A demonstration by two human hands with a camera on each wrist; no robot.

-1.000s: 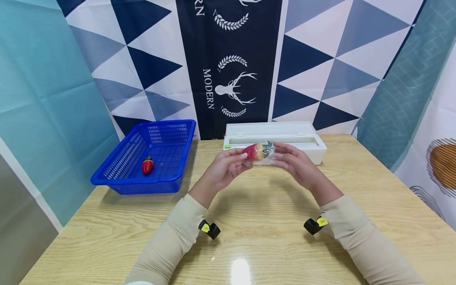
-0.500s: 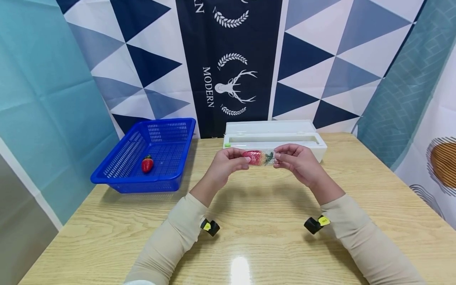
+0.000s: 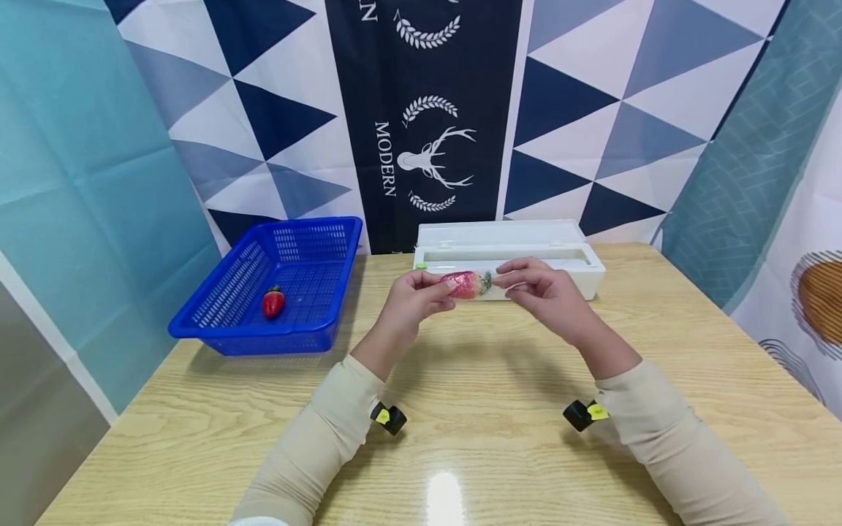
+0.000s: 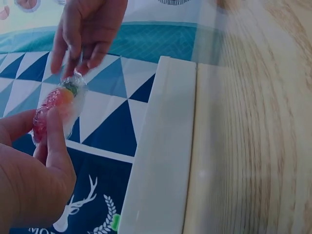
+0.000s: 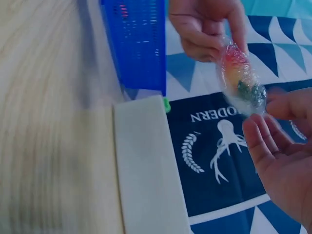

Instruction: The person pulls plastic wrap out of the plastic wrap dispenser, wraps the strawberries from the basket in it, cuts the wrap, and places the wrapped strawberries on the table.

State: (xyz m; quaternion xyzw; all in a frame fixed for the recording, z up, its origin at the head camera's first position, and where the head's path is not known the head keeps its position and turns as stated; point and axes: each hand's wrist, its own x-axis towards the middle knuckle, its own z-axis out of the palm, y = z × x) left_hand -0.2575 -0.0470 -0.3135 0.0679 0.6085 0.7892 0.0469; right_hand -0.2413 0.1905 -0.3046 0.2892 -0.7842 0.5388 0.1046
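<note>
A strawberry (image 3: 463, 285) wrapped in clear plastic film is held up above the table, its green leafy end toward the right. Thumb and fingers of my left hand (image 3: 416, 303) pinch its red end. At the leafy end, my right hand (image 3: 542, 292) has its fingers loosely bent and spread, the fingertips at the film's edge. In the right wrist view the film (image 5: 243, 83) looks shiny and wrinkled, and the right thumb (image 5: 287, 105) is blurred beside it. Whether the right fingertips touch the film is hard to tell.
Behind the hands stands a white box (image 3: 585, 274) with its lid raised and a green tab (image 3: 422, 266) at its left. A blue basket (image 3: 316, 325) at the left holds another strawberry (image 3: 272, 302). Patterned cloth (image 3: 434, 109) hangs behind the wooden table (image 3: 487, 431).
Half a second ago the right fingers pinched the film at the leafy end; now they are spread loosely there. The left hand and the strawberry have shifted slightly left.
</note>
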